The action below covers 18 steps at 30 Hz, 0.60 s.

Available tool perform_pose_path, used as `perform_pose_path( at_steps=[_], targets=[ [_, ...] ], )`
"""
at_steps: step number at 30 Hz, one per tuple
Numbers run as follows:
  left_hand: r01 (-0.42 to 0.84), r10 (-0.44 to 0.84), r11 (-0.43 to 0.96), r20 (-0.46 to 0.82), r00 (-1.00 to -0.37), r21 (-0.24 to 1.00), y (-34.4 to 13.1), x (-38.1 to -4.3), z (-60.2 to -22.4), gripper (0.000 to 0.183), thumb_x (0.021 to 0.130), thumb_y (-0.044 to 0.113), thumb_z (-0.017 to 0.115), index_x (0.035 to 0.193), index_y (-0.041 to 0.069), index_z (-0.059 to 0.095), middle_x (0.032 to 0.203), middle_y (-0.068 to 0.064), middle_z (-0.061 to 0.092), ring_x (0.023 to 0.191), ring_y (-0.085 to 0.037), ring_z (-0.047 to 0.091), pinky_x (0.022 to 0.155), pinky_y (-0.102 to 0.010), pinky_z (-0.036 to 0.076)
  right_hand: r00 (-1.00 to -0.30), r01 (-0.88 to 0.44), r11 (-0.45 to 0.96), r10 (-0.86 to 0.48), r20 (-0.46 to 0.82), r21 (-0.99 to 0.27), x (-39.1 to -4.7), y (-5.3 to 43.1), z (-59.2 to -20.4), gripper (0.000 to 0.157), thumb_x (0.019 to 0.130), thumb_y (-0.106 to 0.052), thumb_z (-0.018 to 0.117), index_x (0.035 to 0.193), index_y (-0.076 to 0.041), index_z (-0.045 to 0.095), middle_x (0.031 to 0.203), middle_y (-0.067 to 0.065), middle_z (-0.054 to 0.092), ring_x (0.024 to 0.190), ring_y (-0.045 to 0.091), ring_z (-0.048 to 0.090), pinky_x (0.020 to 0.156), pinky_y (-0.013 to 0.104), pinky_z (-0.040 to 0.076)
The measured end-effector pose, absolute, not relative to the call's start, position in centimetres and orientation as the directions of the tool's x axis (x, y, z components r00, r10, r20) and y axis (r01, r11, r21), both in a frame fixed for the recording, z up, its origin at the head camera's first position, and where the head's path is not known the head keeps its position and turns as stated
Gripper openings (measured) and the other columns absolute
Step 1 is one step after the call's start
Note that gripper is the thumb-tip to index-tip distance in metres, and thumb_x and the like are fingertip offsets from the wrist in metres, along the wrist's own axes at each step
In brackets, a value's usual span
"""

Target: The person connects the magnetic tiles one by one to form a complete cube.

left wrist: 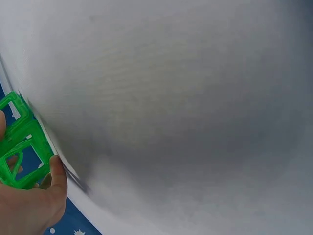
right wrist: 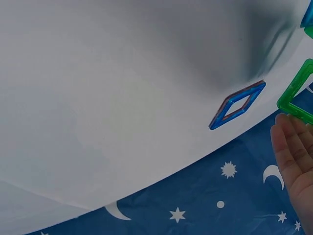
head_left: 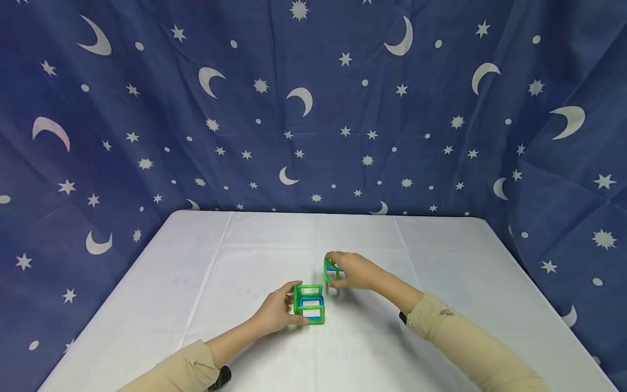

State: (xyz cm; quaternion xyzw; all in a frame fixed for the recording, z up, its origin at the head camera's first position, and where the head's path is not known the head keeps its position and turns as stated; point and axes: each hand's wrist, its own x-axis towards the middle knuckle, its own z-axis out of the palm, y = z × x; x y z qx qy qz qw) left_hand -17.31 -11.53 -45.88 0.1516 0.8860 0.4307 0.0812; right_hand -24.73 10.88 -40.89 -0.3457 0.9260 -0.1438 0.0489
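My left hand point(head_left: 275, 311) grips a small open structure of magnetic tiles point(head_left: 296, 298), thumb at its near side and fingers at the far side. Green square frames stand up around blue square frames lying at the bottom. In the left wrist view, the thumb and fingers hold the green frames point(left wrist: 48, 147) at their edges. Just beyond and to the right, my right hand point(head_left: 360, 271) pinches a green magnetic tile point(head_left: 325, 271), tilted upright, between thumb and fingers. The right wrist view shows this green tile point(right wrist: 292, 90) at the fingertips, apart from the structure.
A blue magnetic tile point(right wrist: 218, 121) with a reddish one against it lies on the white-covered table point(head_left: 245, 261), close behind the right hand. A dark blue curtain point(head_left: 333, 103) with moons and stars hangs behind the table and along both sides.
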Motion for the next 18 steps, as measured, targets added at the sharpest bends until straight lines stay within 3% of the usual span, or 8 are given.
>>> perform_pose_path(
  at_steps=[12,18],
  targets=[
    [0.209,0.384,0.569,-0.033,-0.923,0.795,-11.9,-17.2,-45.8,0.087,0.067,0.008,0.083,0.140,-0.002,0.037,0.120,-0.016,0.056,0.089,-0.017,0.052,0.074,-0.026,0.049,-0.763,-0.585,0.702,-0.646,-0.018,-0.406,-22.7,11.7,-41.7,0.058,0.078,-0.026,0.076,0.125,-0.003,0.051,0.112,0.008,0.065,0.103,0.023,0.062,0.090,0.038,0.051],
    [0.229,0.395,0.572,-0.020,-0.919,0.788,-12.0,-17.1,-46.1,0.083,0.068,0.011,0.082,0.138,-0.001,0.040,0.121,-0.015,0.057,0.090,-0.017,0.053,0.074,-0.025,0.048,-0.752,-0.588,0.681,-0.659,-0.016,-0.437,-22.1,12.2,-42.0,0.058,0.078,-0.025,0.076,0.125,-0.003,0.049,0.113,0.007,0.065,0.103,0.021,0.062,0.091,0.038,0.050]
  ],
)
